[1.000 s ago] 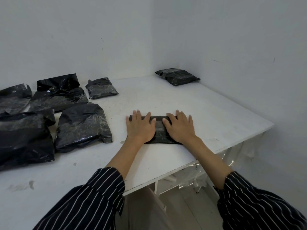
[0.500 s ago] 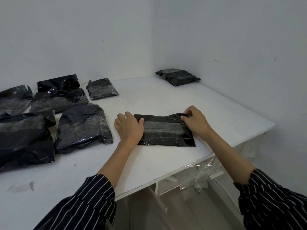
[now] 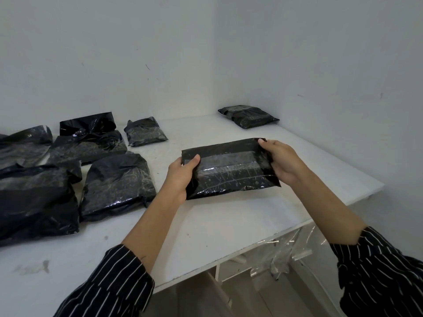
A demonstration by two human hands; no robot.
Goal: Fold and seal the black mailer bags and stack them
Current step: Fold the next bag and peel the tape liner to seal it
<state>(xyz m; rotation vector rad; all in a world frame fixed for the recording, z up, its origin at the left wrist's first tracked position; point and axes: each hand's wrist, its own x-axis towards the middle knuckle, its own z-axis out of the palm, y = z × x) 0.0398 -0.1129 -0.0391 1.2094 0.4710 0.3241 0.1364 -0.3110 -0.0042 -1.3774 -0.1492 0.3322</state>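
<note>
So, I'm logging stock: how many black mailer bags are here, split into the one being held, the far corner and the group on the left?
Held bag, between left hand and right hand: 1
Far-corner bag: 1
Left group: at least 5, overlapping
Total: at least 7

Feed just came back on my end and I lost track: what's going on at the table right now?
A person holds a folded black mailer bag with both hands, seemingly just above the white table. The left hand grips its left end, thumb on top; the right hand pinches its upper right corner. One finished-looking bag lies alone in the far corner by the wall. More black bags lie spread over the table's left side.
</note>
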